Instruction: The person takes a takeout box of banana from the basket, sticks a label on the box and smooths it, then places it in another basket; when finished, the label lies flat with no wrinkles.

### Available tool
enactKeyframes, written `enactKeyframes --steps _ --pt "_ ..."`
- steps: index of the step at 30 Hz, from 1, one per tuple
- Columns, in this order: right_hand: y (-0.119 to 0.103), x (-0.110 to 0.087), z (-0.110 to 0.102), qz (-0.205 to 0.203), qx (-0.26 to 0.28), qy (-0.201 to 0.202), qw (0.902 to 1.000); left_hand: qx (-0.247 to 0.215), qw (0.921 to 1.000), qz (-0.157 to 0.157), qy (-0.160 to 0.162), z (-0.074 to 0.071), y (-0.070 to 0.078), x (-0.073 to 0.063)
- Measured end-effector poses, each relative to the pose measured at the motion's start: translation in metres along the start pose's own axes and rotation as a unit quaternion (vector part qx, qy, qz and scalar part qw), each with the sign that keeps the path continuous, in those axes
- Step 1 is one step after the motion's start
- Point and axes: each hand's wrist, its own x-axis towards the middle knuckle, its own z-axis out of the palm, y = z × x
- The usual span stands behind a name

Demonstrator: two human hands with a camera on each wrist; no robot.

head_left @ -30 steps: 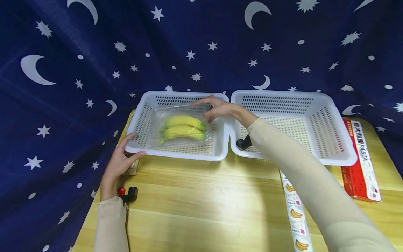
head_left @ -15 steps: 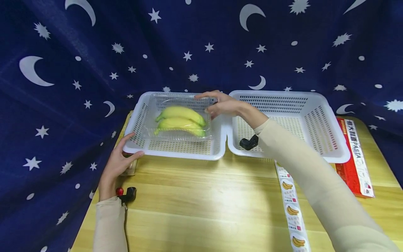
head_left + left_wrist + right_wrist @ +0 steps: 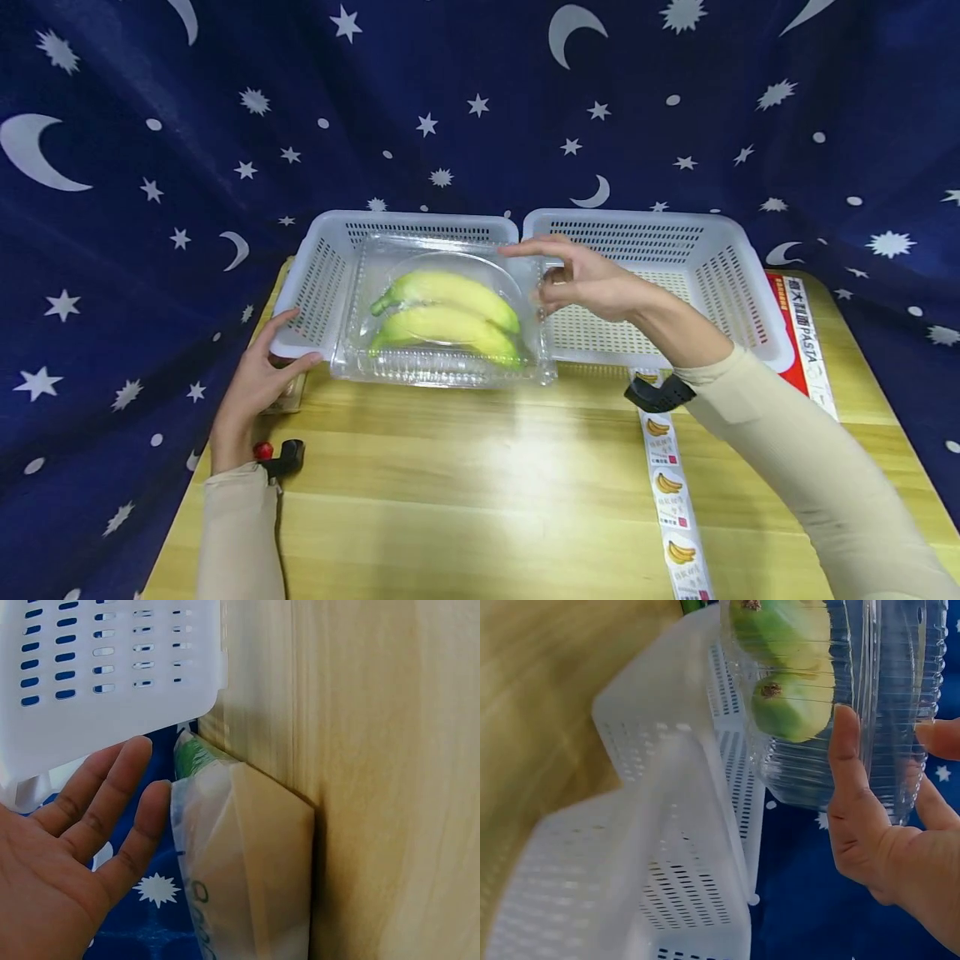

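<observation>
In the head view my right hand (image 3: 588, 279) pinches the right edge of a clear plastic clamshell box (image 3: 450, 367). The box hangs raised over the left white basket (image 3: 311, 258), and two yellow-green bananas (image 3: 442, 325) lie inside it. From the right wrist, thumb and fingertips show on opposite sides of the box's ribbed edge (image 3: 885, 761). My left hand (image 3: 258, 375) spans the front left corner of that basket, index finger at the side and thumb at the front. In the left wrist view its other fingers (image 3: 112, 787) extend loosely below the basket.
To the right stands a second white basket (image 3: 637, 221). A strip of banana stickers (image 3: 671, 500) lies on the wooden table, and a red pasta box (image 3: 806, 342) sits beyond it. A plastic-wrapped packet (image 3: 247, 862) stands beside my left hand. A starry blue cloth (image 3: 480, 142) hangs behind.
My right hand has lifted the box with the bananas up out of the left basket, toward me and slightly right. My left hand has stayed at the basket corner. The head view has shifted a little.
</observation>
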Motion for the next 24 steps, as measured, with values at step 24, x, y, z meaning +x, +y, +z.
enactKeyframes --steps 24 --pt "0.093 -0.146 0.063 -0.02 -0.046 0.049 0.9976 -0.006 1.0 0.004 0.006 0.005 0.01 -0.001"
